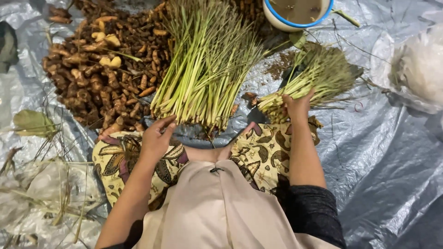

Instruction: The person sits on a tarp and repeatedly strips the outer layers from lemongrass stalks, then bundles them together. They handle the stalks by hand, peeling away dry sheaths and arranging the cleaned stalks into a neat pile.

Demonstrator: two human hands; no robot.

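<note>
Lemongrass bundle in right hand, tips up-right

The bowl and root pile are cut off at the top edge.

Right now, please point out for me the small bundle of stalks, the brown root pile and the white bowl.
small bundle (318,76), head view, middle of its stalks.
brown root pile (99,76), head view, centre of the heap.
white bowl (277,20), head view, its blue-edged rim.

Green lemongrass, brown roots, silver tarp.
</note>
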